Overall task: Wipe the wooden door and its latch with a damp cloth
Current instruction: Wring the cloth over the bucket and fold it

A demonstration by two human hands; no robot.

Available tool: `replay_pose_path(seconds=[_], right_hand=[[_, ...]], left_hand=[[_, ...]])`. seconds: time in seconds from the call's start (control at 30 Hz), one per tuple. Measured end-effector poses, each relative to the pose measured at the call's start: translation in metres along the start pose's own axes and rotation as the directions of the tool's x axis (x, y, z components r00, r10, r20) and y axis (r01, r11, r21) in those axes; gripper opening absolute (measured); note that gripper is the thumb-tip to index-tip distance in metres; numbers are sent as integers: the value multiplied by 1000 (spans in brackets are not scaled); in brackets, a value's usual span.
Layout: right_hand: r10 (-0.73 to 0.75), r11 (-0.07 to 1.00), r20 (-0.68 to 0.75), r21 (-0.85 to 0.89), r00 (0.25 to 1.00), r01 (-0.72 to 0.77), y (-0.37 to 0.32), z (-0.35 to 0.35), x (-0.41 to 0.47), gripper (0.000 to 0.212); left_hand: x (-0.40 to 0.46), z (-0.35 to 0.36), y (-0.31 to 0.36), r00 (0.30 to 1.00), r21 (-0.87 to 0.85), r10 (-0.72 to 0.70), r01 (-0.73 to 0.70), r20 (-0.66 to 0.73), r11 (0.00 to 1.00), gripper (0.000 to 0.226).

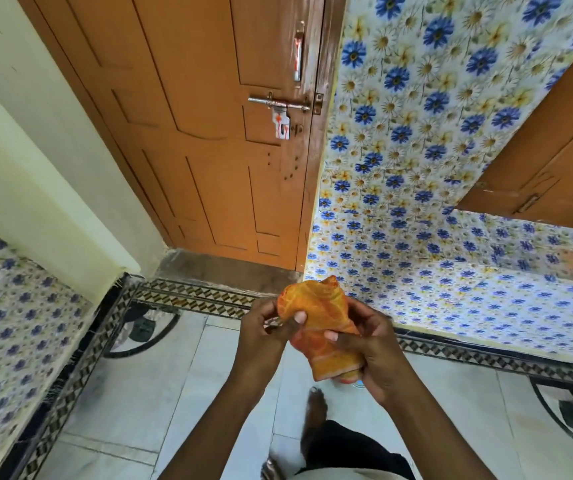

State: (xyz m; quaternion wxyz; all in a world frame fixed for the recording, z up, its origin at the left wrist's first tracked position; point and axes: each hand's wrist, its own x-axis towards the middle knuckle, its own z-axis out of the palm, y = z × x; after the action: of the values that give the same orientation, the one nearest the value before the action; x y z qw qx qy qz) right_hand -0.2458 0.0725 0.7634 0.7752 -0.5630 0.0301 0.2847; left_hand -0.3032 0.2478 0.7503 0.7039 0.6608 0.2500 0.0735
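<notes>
An orange wooden door [188, 133] with raised panels stands shut ahead of me. Its metal sliding latch [280, 105] sits at the right edge, with a paint-stained hasp plate hanging below it and a metal handle [299, 51] above. I hold a bunched orange and yellow cloth [316, 327] in front of my chest, well short of the door. My left hand [267, 330] pinches the cloth's left side with thumb and fingers. My right hand [371, 348] wraps around its lower right part.
Blue-flowered covering [434, 133] lines the wall right of the door and the ledges on both sides. A second wooden door [562, 161] is at the right. The floor has white tiles [160, 393] with a patterned border. My bare foot [316, 410] shows below.
</notes>
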Motion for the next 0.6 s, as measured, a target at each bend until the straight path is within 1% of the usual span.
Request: replay_pose_path(seconds=[0.07, 0.17, 0.23, 0.3, 0.4, 0.47, 0.53, 0.57, 0.6], right_hand=[[36, 998, -12, 61, 999, -35, -2, 6, 16, 66], [97, 983, 10, 155, 995, -98, -2, 17, 46, 62], [140, 973, 54, 177, 989, -147, -3, 24, 69, 58], [159, 965, 111, 191, 981, -178, -4, 32, 92, 59], [191, 934, 188, 267, 963, -238, -7, 47, 125, 72], [258, 891, 187, 334, 948, -308, -9, 61, 149, 75], [279, 869, 181, 370, 943, -328, -11, 75, 170, 70], [294, 872, 168, 356, 941, -336, -13, 80, 181, 64], [301, 874, 197, 334, 933, -353, -15, 86, 188, 60]], left_hand=[[10, -5, 13, 998, -36, 49, -48, 34, 998, 18], [28, -12, 35, 986, -10, 137, -136, 97, 991, 16], [44, -17, 50, 975, 24, 187, -191, 117, 981, 11], [62, -21, 65, 961, 68, 233, -244, 147, 967, 5], [87, -23, 90, 950, 154, 262, -289, 173, 945, 6], [106, -24, 106, 945, 213, 266, -304, 191, 928, 8], [120, -23, 120, 938, 258, 273, -323, 213, 911, 11], [127, -23, 126, 935, 272, 277, -331, 220, 903, 13], [133, -23, 132, 932, 276, 281, -339, 228, 899, 16]])
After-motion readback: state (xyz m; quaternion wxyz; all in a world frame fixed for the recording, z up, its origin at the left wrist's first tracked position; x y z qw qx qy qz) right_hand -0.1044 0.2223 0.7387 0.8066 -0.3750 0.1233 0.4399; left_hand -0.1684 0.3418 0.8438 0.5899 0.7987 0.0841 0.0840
